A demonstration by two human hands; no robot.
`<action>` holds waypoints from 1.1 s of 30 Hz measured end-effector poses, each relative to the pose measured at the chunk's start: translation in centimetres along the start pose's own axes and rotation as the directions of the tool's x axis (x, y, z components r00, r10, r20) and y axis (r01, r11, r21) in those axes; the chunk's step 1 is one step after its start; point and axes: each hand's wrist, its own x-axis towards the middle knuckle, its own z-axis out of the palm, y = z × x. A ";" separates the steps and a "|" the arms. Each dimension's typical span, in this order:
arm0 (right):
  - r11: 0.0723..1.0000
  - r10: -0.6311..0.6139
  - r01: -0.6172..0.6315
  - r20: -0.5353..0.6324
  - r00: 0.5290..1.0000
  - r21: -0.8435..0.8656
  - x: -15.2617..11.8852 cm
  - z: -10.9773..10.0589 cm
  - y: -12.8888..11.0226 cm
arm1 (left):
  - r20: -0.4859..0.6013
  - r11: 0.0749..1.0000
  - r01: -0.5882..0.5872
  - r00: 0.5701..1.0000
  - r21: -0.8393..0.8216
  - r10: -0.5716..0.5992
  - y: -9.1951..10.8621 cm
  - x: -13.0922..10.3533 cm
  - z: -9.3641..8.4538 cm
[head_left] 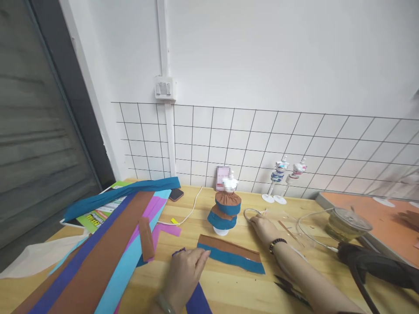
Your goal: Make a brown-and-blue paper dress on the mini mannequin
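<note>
My left hand (186, 271) is closed over a dark purple strip (198, 300) low in the middle of the view; its fingertips are partly hidden. Just right of it a brown-and-teal strip (231, 254) lies flat on the table. My right hand (263, 227) reaches forward, its fingers curled down at a loop of white cord (252, 212); how firmly they grip it is hard to see. Between and beyond the hands stands a small figure with a white top and a tiered, gathered brown-and-teal skirt (225, 210) on a white base.
Long coloured strips (108, 244) cover the left side. A phone (176, 194) lies behind. Two small figures on white stands (274, 185) are at the back. Black scissors (291, 291), a spool of clear cord (348, 223) and a black corded tool (376, 264) lie right. An orange-floored tray (386, 218) borders the table.
</note>
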 end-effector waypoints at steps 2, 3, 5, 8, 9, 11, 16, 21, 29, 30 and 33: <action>0.996 0.036 -0.033 -0.030 0.999 0.084 0.1 -0.2 0.5 | 0.093 1.000 -0.012 0.996 0.010 0.011 0.3 0.0 -0.1; 0.990 0.057 -0.050 -0.047 0.997 0.133 0.1 -0.4 0.7 | 0.136 1.000 -0.019 0.991 0.013 0.017 0.4 0.0 -0.2; 0.967 0.102 -0.081 -0.078 0.992 0.242 -0.1 -1.2 1.2 | 0.151 1.000 -0.009 0.989 -0.002 0.009 0.7 0.0 -0.3; 0.907 0.161 -0.103 -0.111 0.981 0.408 -0.9 -2.7 1.8 | 0.162 1.000 -0.006 0.987 -0.019 0.009 1.0 0.1 -0.3; 0.883 0.176 -0.103 -0.119 0.977 0.457 -1.3 -3.3 2.1 | 0.163 1.000 -0.011 0.987 -0.020 0.014 1.0 0.1 -0.3; 0.835 0.196 -0.097 -0.128 0.972 0.542 -2.5 -4.5 2.5 | 0.168 1.000 -0.022 0.985 -0.020 0.026 1.0 0.1 -0.2; 0.756 0.192 -0.073 -0.113 0.975 0.651 -6.0 -7.3 2.6 | 0.216 0.999 -0.050 0.975 -0.017 0.053 1.6 -0.2 0.0; 0.784 0.179 -0.104 -0.062 0.982 0.611 -8.3 -8.6 0.8 | 0.337 0.984 -0.175 0.925 -0.040 0.178 4.6 0.0 1.7; 0.905 0.066 -0.039 -0.048 0.997 0.424 -7.7 -9.0 -1.6 | 0.480 0.852 -0.511 0.722 -0.115 0.498 10.5 3.9 10.5; 0.917 0.048 -0.023 -0.052 0.997 0.398 -7.6 -9.0 -1.7 | 0.481 0.854 -0.509 0.725 -0.108 0.493 10.8 4.4 11.5; 0.947 -0.011 0.029 -0.059 0.998 0.319 -7.2 -8.7 -2.1 | 0.482 0.876 -0.475 0.752 -0.078 0.451 11.0 5.5 13.7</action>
